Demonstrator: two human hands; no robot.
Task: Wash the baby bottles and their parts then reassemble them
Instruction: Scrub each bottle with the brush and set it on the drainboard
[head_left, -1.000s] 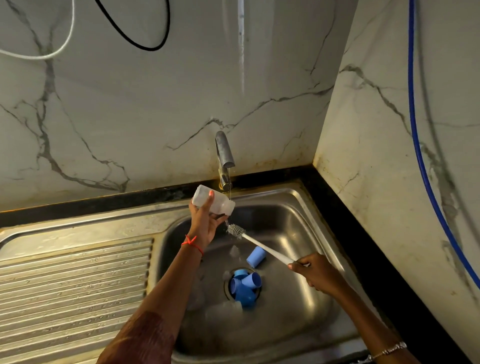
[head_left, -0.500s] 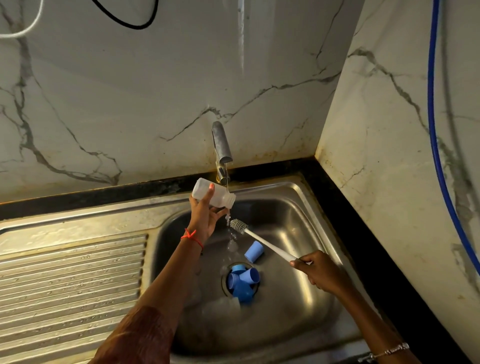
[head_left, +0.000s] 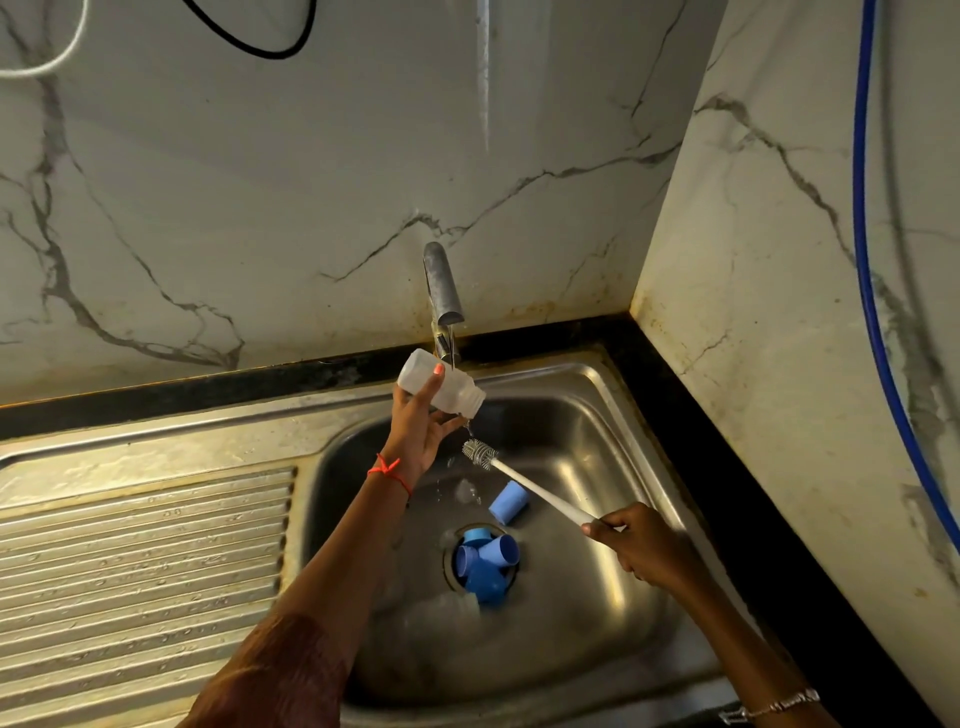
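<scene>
Left hand: my left hand (head_left: 420, 434) grips the clear baby bottle (head_left: 460, 394) just under the tap (head_left: 441, 283), with the bottle's mouth tipped down and dripping.
Right hand: my right hand (head_left: 640, 546) is clenched round the handle end of the white bottle brush (head_left: 530, 487); its bristle head sits lower beneath the tap, apart from the bottle.
Sink (head_left: 597, 375): one blue cap (head_left: 509, 501) lies on its side below the tap; the blue parts (head_left: 485, 566) crowd the drain farther from the tap.

A black cable (head_left: 265, 54) and a white cable (head_left: 47, 67) loop on the marble wall (head_left: 260, 208) high above the left hand (head_left: 418, 431), a blue hose (head_left: 857, 208) hangs beyond the right hand (head_left: 641, 545), and a ridged drainboard (head_left: 145, 561) lies left of both.
</scene>
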